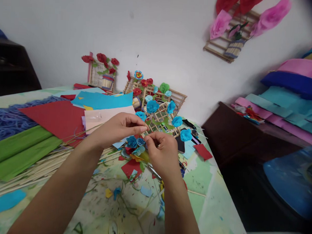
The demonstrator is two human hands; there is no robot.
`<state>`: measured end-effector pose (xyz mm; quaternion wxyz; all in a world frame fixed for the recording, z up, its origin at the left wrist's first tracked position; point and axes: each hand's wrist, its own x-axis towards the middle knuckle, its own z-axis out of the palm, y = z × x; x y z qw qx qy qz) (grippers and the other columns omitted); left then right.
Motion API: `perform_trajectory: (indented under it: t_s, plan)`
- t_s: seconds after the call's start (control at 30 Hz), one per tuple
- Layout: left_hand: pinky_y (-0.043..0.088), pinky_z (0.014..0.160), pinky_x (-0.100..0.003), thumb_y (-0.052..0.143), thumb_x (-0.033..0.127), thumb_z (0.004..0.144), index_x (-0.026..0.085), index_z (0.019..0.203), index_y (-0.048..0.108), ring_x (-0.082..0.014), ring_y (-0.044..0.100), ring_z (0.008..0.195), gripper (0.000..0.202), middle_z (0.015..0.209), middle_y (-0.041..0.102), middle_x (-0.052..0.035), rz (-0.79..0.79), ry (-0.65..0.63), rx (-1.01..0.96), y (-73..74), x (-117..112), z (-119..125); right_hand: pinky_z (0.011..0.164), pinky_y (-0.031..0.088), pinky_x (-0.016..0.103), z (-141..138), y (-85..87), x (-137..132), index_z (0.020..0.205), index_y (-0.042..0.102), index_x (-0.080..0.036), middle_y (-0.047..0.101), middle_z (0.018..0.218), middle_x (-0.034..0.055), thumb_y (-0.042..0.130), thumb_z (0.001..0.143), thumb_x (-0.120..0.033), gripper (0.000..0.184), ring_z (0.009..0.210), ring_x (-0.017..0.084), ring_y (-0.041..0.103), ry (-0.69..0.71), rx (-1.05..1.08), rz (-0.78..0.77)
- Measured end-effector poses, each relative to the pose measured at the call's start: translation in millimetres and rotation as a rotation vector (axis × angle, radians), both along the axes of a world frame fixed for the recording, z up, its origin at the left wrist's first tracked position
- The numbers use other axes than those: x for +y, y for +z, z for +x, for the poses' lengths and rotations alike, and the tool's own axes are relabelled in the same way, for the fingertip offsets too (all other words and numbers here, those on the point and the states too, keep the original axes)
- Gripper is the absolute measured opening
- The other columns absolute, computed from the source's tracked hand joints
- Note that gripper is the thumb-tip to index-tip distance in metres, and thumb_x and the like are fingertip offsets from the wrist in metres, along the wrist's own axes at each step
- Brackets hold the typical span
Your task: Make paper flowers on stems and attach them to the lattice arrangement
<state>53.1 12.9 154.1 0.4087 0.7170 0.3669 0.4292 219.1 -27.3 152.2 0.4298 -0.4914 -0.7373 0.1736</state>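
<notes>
A small stick lattice [160, 114] with blue paper flowers [152, 106] and green paper leaves leans up over the table, straight in front of me. At its lower left corner my left hand [124, 125] is closed, thumb and fingers pinching the edge. My right hand [163, 150] is closed just below and to the right, its thumb and forefinger pinched at the same corner. The fingers hide exactly what lies between them. Under my hands are more blue paper flowers [132, 141], a yellow paper piece and scissors [154, 171], partly covered by my right hand.
Left on the table [209, 196] lie green crepe paper [20, 151], red paper [54, 117], blue cord [20, 113] and thin sticks [46, 167]. Other flower lattices [102, 74] stand against the wall. Paper scraps litter the front. A dark cabinet [230, 135] stands right.
</notes>
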Motion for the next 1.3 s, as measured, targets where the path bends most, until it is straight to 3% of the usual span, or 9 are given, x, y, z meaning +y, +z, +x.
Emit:
perform_trajectory:
  t_s: [0.2, 0.5, 0.8, 0.97, 1.17, 1.3]
  plan:
    - [0.032, 0.046, -0.021, 0.066, 0.036, 0.076, 0.015, 0.062, 0.064, -0.0091, 0.045, 0.051, 0.025, 0.058, 0.056, 0.0003, -0.012, 0.057, 0.012, -1.3, 0.4, -1.3, 0.051, 0.029, 0.023, -1.8, -1.5, -1.8, 0.062, 0.065, -0.017, 0.053, 0.053, -0.003, 0.055, 0.082, -0.026, 0.025, 0.052, 0.009, 0.044, 0.03, 0.008, -0.025]
    - [0.025, 0.045, -0.021, 0.067, 0.03, 0.07, 0.016, 0.052, 0.05, -0.0069, 0.035, 0.049, 0.029, 0.053, 0.045, 0.0039, -0.004, 0.242, -0.064, 3.0, -1.6, 2.8, 0.05, 0.027, 0.023, -3.6, -1.4, -7.0, 0.064, 0.066, -0.017, 0.051, 0.052, -0.0036, 0.056, 0.083, -0.026, 0.023, 0.049, 0.009, 0.042, 0.06, 0.026, 0.005]
    - [0.03, 0.048, -0.022, 0.066, 0.03, 0.071, 0.016, 0.053, 0.05, -0.009, 0.041, 0.053, 0.028, 0.054, 0.048, 0.0024, 0.083, 0.236, 0.033, 4.4, -1.9, 2.5, 0.051, 0.026, 0.024, -3.4, -2.9, -7.7, 0.056, 0.059, -0.018, 0.048, 0.052, -0.0032, 0.054, 0.083, -0.023, 0.028, 0.052, 0.01, 0.039, 0.081, -0.013, 0.041]
    - [0.03, 0.047, -0.022, 0.065, 0.032, 0.072, 0.016, 0.054, 0.051, -0.0091, 0.041, 0.052, 0.028, 0.055, 0.049, 0.0019, 0.053, 0.226, 0.045, 2.6, -0.3, 1.2, 0.05, 0.025, 0.024, -3.5, -3.7, -5.6, 0.056, 0.057, -0.018, 0.045, 0.052, -0.0032, 0.053, 0.084, -0.025, 0.029, 0.052, 0.011, 0.037, 0.068, -0.048, 0.031]
    - [0.03, 0.048, -0.021, 0.065, 0.034, 0.074, 0.015, 0.057, 0.054, -0.0088, 0.04, 0.053, 0.028, 0.056, 0.049, 0.002, 0.033, 0.201, 0.022, 2.9, -0.9, 0.2, 0.053, 0.027, 0.024, -3.4, -3.1, -5.8, 0.06, 0.062, -0.018, 0.053, 0.055, -0.0019, 0.052, 0.084, -0.026, 0.027, 0.054, 0.011, 0.042, 0.045, -0.058, 0.022]
    - [0.029, 0.047, -0.021, 0.064, 0.035, 0.074, 0.015, 0.059, 0.054, -0.0087, 0.039, 0.052, 0.027, 0.054, 0.047, 0.0028, 0.012, 0.193, 0.026, 3.7, -1.4, 1.0, 0.051, 0.025, 0.024, -3.4, -4.9, -3.9, 0.056, 0.057, -0.018, 0.048, 0.053, -0.0025, 0.053, 0.083, -0.027, 0.03, 0.053, 0.011, 0.039, 0.03, -0.062, 0.009]
